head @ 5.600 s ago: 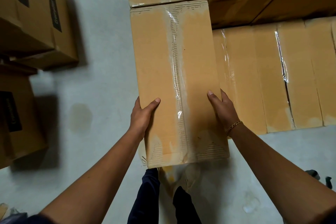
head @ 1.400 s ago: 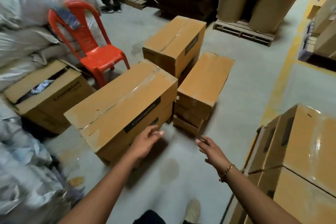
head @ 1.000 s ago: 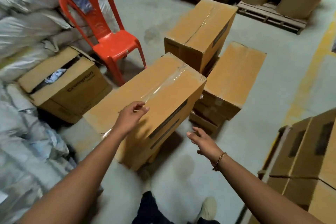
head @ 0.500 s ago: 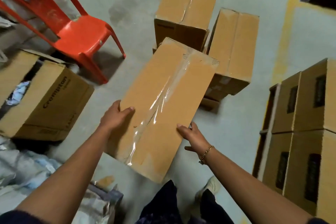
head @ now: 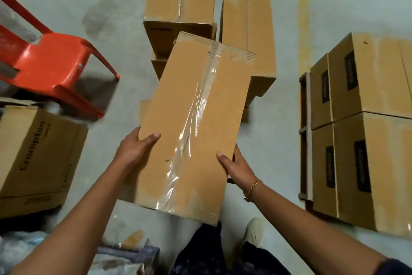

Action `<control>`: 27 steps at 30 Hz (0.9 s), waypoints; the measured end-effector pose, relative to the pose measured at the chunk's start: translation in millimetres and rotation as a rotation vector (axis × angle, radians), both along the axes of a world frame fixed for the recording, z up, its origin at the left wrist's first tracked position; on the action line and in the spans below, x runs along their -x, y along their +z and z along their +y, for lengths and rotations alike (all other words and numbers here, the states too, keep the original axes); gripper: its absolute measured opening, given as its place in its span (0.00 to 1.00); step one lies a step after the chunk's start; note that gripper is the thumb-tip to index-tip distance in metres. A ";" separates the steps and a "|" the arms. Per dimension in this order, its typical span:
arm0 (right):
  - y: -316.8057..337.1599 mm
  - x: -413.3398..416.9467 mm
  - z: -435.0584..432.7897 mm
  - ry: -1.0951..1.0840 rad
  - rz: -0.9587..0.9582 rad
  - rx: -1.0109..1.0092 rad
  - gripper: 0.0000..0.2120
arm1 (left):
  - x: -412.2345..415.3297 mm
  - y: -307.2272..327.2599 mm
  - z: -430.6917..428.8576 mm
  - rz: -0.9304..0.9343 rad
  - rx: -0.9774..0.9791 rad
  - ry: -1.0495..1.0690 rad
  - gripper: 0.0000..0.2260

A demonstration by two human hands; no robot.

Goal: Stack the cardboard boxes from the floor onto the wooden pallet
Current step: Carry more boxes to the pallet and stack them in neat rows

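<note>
A long taped cardboard box (head: pixel 196 123) is held up off the floor between both hands, its taped top facing me. My left hand (head: pixel 136 147) grips its left edge, thumb on top. My right hand (head: pixel 234 165) clamps the right edge, a gold bracelet on the wrist. Behind it on the floor stand a tall box (head: pixel 180 0) and a lower box (head: pixel 247 36). At the right, stacked boxes (head: pixel 365 132) rest on the pallet, whose edge (head: pixel 304 136) shows at their left side.
A red plastic chair (head: pixel 51 67) stands at the left. Below it sits an open printed carton (head: pixel 38 158). Plastic-wrapped bundles (head: pixel 26 248) lie at the bottom left. A yellow floor line (head: pixel 303 13) runs at the upper right. My legs and shoe (head: pixel 254 230) are under the box.
Both hands have closed on the long box's sides and lifted it off the floor toward me. The view has tilted further down.
</note>
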State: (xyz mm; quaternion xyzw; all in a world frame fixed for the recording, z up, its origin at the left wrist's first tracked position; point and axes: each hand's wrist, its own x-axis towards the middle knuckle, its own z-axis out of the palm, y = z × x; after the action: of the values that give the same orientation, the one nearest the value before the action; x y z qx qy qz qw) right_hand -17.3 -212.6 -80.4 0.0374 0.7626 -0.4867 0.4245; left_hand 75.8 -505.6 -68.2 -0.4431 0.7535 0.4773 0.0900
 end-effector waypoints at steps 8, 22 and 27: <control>28.3 5.0 112.3 -0.204 0.149 0.026 0.32 | 38.1 34.7 111.2 0.036 0.176 -0.190 0.38; 88.4 -52.6 434.5 -0.719 0.289 -0.063 0.16 | 56.4 68.1 442.9 0.183 0.113 -0.515 0.32; 101.5 -82.6 543.0 -0.849 0.277 -0.108 0.19 | 62.8 65.3 556.5 0.182 0.141 -0.659 0.33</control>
State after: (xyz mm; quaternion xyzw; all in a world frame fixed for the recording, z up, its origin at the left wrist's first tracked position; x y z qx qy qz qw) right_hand 65.4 330.4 21.1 0.3033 0.7537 -0.5777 0.0784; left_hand 12.9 50.9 -2.9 -0.1370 0.8920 0.4070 0.1408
